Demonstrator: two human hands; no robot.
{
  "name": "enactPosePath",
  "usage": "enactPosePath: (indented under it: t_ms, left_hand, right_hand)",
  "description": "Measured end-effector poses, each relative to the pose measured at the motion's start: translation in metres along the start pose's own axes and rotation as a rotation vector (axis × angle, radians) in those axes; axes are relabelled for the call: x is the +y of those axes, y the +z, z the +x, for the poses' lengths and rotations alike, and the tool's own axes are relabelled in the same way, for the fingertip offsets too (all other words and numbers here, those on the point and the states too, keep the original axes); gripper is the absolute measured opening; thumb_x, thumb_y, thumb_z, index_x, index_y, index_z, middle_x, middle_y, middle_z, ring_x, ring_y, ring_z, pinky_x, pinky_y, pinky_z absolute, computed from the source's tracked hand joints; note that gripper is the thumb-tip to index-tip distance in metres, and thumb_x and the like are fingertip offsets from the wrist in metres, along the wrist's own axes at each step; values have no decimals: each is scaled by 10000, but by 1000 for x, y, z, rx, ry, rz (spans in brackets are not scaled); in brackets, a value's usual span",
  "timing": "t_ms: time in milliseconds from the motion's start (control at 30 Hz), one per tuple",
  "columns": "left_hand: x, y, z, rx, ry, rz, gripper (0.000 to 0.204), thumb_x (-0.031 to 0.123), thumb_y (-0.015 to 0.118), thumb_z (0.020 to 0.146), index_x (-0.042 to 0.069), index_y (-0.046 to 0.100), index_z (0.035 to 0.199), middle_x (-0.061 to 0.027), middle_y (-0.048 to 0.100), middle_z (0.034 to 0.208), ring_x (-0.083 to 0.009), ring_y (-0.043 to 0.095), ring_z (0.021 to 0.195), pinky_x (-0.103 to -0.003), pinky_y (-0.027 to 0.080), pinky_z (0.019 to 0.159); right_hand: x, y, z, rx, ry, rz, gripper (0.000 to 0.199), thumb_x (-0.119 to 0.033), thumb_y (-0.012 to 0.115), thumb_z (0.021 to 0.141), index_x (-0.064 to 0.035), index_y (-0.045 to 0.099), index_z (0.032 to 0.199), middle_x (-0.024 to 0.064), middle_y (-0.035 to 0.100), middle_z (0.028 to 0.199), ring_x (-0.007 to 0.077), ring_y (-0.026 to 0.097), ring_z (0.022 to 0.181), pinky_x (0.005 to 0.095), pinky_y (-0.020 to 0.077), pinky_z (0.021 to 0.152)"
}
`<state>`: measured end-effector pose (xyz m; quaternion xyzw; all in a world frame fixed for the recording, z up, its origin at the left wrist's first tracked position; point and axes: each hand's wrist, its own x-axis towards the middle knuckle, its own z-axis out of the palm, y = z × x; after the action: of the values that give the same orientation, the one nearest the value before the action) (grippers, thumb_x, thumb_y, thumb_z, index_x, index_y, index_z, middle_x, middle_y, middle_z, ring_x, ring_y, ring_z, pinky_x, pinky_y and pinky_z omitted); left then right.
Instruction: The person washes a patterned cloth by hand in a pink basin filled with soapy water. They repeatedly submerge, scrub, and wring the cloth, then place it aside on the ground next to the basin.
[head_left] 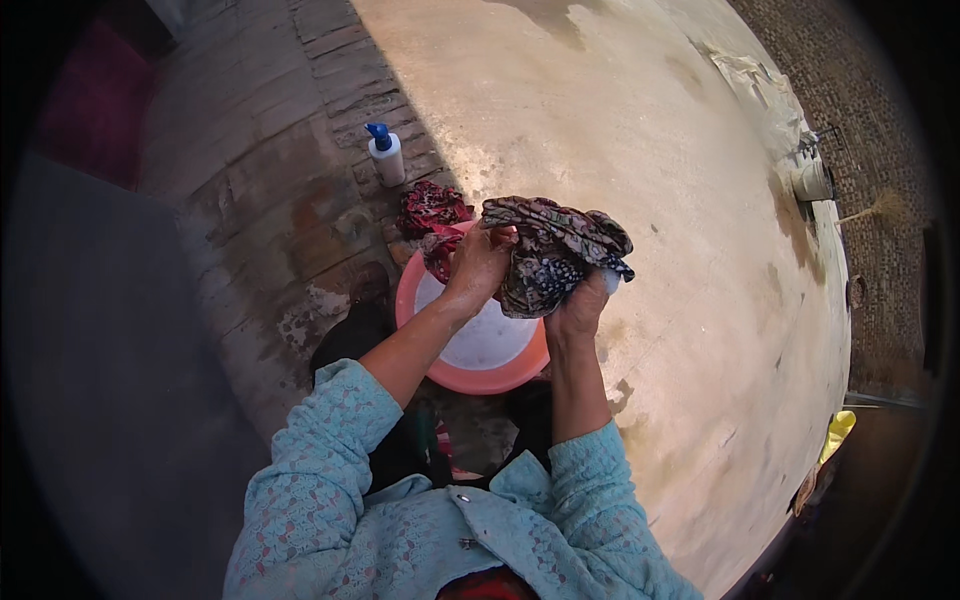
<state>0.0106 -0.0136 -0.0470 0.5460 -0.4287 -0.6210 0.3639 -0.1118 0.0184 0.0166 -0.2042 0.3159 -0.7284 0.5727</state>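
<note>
A dark patterned cloth (pixel 555 250) is bunched up above a pink basin (pixel 470 375) of pale soapy water. My left hand (pixel 478 268) grips the cloth's left end and my right hand (pixel 582 302) grips it from below on the right. Both hands hold it over the basin's far rim. A red patterned garment (pixel 430 207) lies on the ground just beyond the basin, partly draped over its edge.
A white bottle with a blue cap (pixel 385 155) stands on the brick paving behind the basin. Pale concrete floor spreads to the right, with a white container (pixel 812 180), a straw broom (pixel 880 208) and a yellow object (pixel 838 430) near its edge.
</note>
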Motion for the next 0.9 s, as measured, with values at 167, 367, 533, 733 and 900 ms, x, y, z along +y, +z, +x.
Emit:
enactPosePath:
  t_ms: [167,367,533,733,900]
  left_hand:
    - [60,2,-31,-51,-472,-269,697,618,480,826,134,411,1323,-151,433,1321,-326,398,1200,-687,316,821]
    - [56,7,-27,-435,-347,-1002,659,608,477,843,57,531,1200,-159,573,1169,-275,579,1046,-450,510,821]
    - [34,-6,-38,-653,213,-1026,334,212,475,936,8,494,1200,-70,591,1101,-133,584,978,-282,490,866]
    - [41,26,-40,-177,71,-875,326,253,422,951,33,478,1185,-42,581,1082,-116,588,935,-265,499,838]
    - [43,-10,-17,-374,44,-1287,365,275,358,952,-36,482,1096,-161,596,896,-270,618,829,-329,530,764]
  right_hand:
    - [-18,4,10,104,146,321,402,-360,507,892,-62,550,1159,98,590,1156,260,567,1051,417,466,924]
    - [-3,15,-32,49,445,483,504,-374,580,826,-91,508,1236,98,547,1227,281,501,1153,453,379,1022]
    - [18,35,-41,-304,-617,-1153,158,-38,631,696,-33,501,784,89,478,809,236,483,769,298,392,689]
    - [4,-3,18,120,-248,-506,450,35,461,808,-94,359,1227,65,475,1038,138,501,912,275,437,781]
    - [14,41,-47,-285,-340,-1061,449,-364,560,824,-35,539,1129,137,543,1039,282,414,1114,429,225,1038]
